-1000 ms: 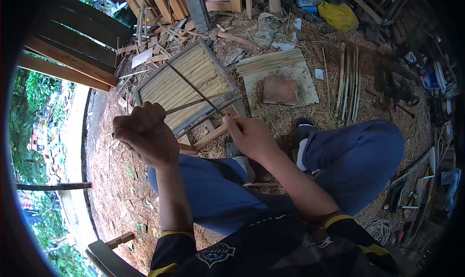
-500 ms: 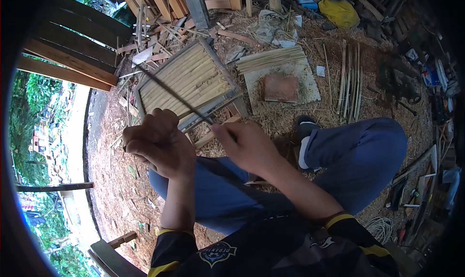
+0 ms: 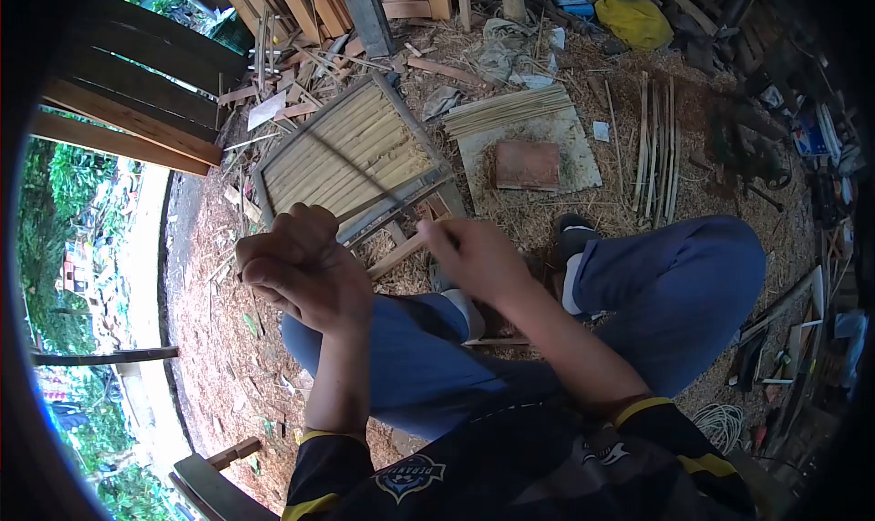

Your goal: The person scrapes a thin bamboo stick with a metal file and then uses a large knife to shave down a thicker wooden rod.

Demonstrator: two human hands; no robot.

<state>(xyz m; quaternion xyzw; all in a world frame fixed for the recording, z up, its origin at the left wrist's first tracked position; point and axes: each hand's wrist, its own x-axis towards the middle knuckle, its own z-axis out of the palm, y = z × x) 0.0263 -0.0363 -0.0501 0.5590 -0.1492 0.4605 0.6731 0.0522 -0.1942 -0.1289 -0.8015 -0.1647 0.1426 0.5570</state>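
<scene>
My left hand (image 3: 305, 266) is closed in a fist in front of my left knee. What sits inside that fist is hidden; a narrow brown edge seems to come out of its right side. My right hand (image 3: 478, 257), just to the right, has its thumb and fingers pinched together around the near end of a long, thin dark strip (image 3: 351, 163). Smeared by motion, the strip slants up and left, above the left fist. Beyond both hands, a wooden frame filled with bamboo slats (image 3: 365, 129) rests at a tilt.
A reddish block (image 3: 527, 165) lies on a pale sheet (image 3: 583, 152), with a bundle of thin strips (image 3: 506, 111) behind it. Longer strips (image 3: 658, 147) lie to the right. Shavings cover the floor. Wood scraps (image 3: 301, 88) and a yellow bag (image 3: 633, 22) are farther back.
My right hand has shifted slightly right and away from the left fist. The dark strip has moved right with it and looks more blurred. The left fist has hardly moved.
</scene>
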